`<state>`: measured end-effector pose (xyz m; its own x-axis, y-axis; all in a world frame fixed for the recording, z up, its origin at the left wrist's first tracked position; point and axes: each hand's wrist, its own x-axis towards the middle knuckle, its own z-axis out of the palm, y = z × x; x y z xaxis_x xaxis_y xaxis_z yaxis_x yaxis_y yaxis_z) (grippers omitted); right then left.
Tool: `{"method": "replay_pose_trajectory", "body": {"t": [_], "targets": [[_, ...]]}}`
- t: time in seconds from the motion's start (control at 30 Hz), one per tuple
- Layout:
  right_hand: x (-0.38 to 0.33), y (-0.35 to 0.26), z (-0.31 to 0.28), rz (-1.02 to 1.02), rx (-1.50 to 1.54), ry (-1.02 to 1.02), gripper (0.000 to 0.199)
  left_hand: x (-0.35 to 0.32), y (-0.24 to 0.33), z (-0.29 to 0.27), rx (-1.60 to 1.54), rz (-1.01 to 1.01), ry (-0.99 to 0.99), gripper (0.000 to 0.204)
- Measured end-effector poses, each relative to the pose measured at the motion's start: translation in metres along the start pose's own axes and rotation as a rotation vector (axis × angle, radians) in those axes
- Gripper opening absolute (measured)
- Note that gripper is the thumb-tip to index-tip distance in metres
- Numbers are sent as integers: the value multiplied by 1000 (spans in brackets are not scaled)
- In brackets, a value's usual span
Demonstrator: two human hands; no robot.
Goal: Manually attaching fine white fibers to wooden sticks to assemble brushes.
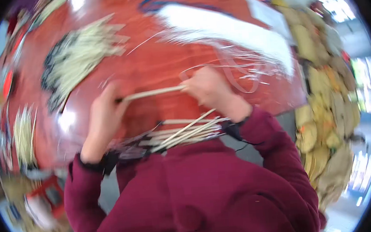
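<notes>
- Head view, looking down, blurred with motion: both hands are up over a red, glossy bench (pixel 155 66).
- The left hand (pixel 103 116) is curled shut around one end of a pale thin stick (pixel 153 93), fingers wrapped over it.
- The right hand (pixel 212 90) is closed on the other end of that stick, fist clamped tight, knuckles facing the camera.
- So the stick runs nearly level between the two hands, held just above the bench top, in the middle of the picture.
- Below the hands, at the near bench edge against the person's chest, a loose bundle of sticks (pixel 186 131) lies fanned out, some crossing one another at an angle.
- Both arms are in dark red sleeves (pixel 275 148), with dark cuffs at the wrists.
- Far side of the bench, to the right: a white sheaf of fibres (pixel 226 27) stretches in a broad band, fine strands straggling out from its near edge toward the right hand.
- Thin looped strands (pixel 234 68) lie just beyond the right hand; whether they touch it, I cannot tell.
- Far left: a pale pile of straw-like material (pixel 80 54) with dark patches along its left side, well apart from the hands.
- At the left rim, another pale bundle (pixel 23 135) lies near the bench edge.
- Off the bench on the right, a tall heap of yellowish woven pieces (pixel 324 105) fills that side.
</notes>
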<state>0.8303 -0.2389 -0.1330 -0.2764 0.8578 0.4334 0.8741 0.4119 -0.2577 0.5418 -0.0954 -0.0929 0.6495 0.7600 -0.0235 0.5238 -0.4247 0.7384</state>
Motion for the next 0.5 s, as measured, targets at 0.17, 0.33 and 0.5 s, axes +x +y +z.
{"method": "replay_pose_trajectory", "body": {"t": [0.17, 0.33, 0.5], "targets": [[-11, 27, -44, 39, 62, 95, 9, 7, 35, -1, -380, -280, -213, 12], [-35, 31, -68, 150, 18, 82, 12, 26, 50, -1, -716, -398, -329, 15], [-47, 24, -87, 181, 57, 62, 10, 5, 44, -18, -611, -373, -246, 13]]}}
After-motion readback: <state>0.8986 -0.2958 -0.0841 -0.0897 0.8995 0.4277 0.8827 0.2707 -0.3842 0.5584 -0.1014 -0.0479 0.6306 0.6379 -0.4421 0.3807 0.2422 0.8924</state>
